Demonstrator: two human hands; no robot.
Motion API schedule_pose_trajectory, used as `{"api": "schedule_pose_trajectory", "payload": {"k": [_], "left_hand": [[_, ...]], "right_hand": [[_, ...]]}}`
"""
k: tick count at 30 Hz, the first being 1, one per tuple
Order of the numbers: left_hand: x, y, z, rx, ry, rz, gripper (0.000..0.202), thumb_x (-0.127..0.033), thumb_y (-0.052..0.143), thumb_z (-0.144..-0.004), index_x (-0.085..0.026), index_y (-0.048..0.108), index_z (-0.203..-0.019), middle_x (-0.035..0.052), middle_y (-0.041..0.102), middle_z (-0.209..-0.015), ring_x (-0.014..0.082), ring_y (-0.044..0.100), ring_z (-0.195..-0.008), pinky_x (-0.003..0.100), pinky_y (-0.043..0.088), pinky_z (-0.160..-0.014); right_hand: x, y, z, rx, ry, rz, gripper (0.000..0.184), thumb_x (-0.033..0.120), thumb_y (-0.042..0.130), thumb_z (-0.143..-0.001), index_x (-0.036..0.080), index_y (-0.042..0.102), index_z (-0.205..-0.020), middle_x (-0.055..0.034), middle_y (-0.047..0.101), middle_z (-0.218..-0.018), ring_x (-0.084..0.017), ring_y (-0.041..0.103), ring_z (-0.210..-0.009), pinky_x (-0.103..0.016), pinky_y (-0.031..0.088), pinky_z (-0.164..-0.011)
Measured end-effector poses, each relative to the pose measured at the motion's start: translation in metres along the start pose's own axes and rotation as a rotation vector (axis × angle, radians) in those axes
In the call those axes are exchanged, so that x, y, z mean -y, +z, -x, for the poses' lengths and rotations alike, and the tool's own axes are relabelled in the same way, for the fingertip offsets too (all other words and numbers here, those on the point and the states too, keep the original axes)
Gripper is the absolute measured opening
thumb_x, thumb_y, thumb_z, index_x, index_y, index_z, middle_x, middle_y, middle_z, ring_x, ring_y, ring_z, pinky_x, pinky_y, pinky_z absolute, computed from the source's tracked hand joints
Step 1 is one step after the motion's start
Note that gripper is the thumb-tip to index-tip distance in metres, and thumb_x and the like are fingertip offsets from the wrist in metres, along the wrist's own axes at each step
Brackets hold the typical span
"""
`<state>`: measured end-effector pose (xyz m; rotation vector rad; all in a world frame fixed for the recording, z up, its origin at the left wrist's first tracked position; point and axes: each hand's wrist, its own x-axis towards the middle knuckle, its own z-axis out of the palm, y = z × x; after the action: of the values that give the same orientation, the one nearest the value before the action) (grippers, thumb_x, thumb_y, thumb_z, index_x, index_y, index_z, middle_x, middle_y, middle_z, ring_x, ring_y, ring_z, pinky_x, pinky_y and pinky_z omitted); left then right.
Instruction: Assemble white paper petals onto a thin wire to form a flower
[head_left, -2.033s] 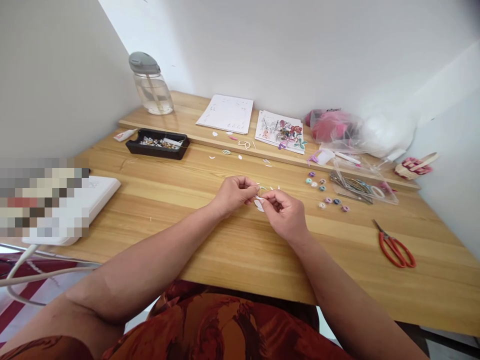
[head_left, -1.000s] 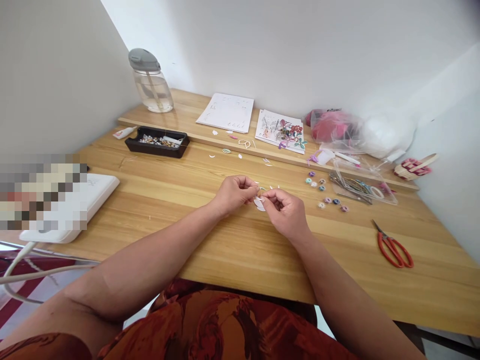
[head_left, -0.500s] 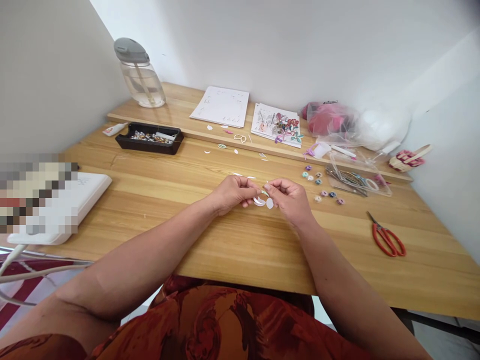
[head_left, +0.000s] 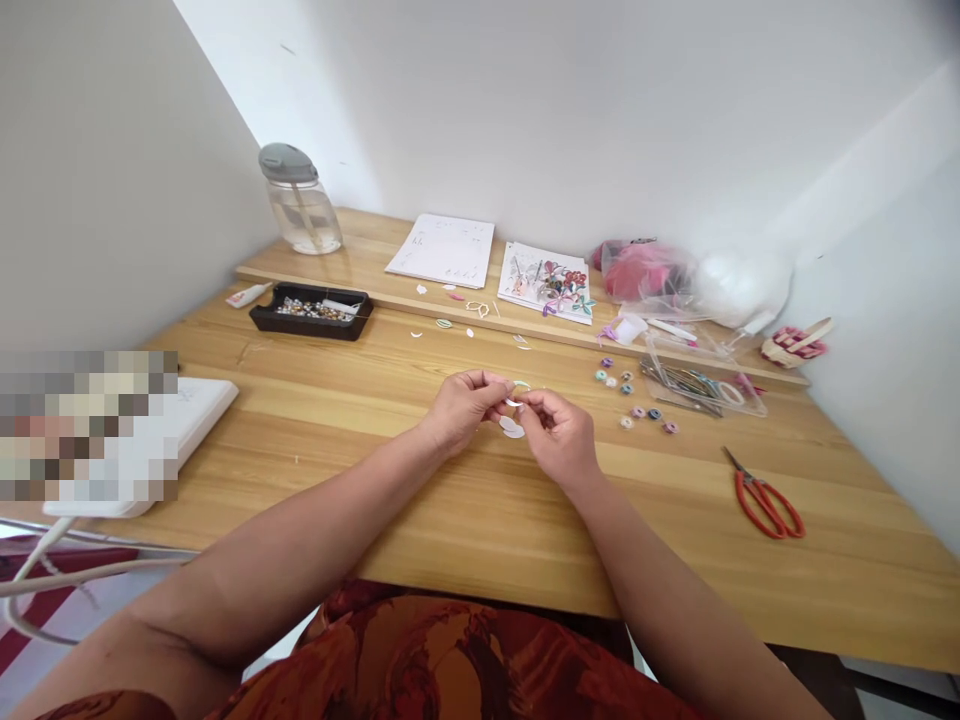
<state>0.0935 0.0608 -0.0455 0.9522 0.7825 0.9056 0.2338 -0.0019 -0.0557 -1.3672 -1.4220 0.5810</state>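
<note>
Over the middle of the wooden table, my left hand and my right hand come together, thumbs and fingertips pinched. Between them is a small curved white piece, thin and leaf-like, with both hands at its ends. A second curved strip with a green edge shows just beyond the fingertips. White petal-shaped pieces lie beneath the hands. Further back on the table are a small striped green leaf piece and a white scrap.
Red-handled scissors lie at right, near several thread spools and a clear box of tools. A black tray of beads and a water bottle stand at left. Papers rest on the raised back shelf.
My right hand has come lower and nearer my left, now gripping the curved white piece. The pale petal pieces sit beneath the hands. The whole view has tilted upward slightly.
</note>
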Motion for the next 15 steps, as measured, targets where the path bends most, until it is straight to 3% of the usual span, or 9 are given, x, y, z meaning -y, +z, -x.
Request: {"api": "schedule_pose_trajectory", "payload": {"k": [6,15], "left_hand": [[-0.013,0.010,0.004,0.008,0.080,-0.082,0.026,-0.034,0.077,-0.065,-0.013,0.062,-0.071,-0.0019,0.059,-0.055,0.0064,0.051,-0.048,0.020,0.040,-0.050],[-0.023,0.014,-0.007,0.044,0.105,-0.208,0.025,-0.032,0.076,-0.065,-0.012,0.062,-0.070,-0.0009,0.060,-0.057,0.0057,0.049,-0.047,0.019,0.039,-0.048]], "right_hand": [[0.011,-0.006,0.001,-0.039,-0.156,0.218,0.018,0.023,0.053,-0.086,0.022,0.070,-0.092,-0.0014,0.067,-0.069,-0.013,0.054,-0.053,-0.026,0.044,-0.055],[0.025,-0.015,-0.005,0.007,-0.212,0.392,0.021,0.016,0.047,-0.086,0.021,0.066,-0.091,-0.0016,0.064,-0.071,-0.014,0.052,-0.058,-0.026,0.038,-0.057]]}}
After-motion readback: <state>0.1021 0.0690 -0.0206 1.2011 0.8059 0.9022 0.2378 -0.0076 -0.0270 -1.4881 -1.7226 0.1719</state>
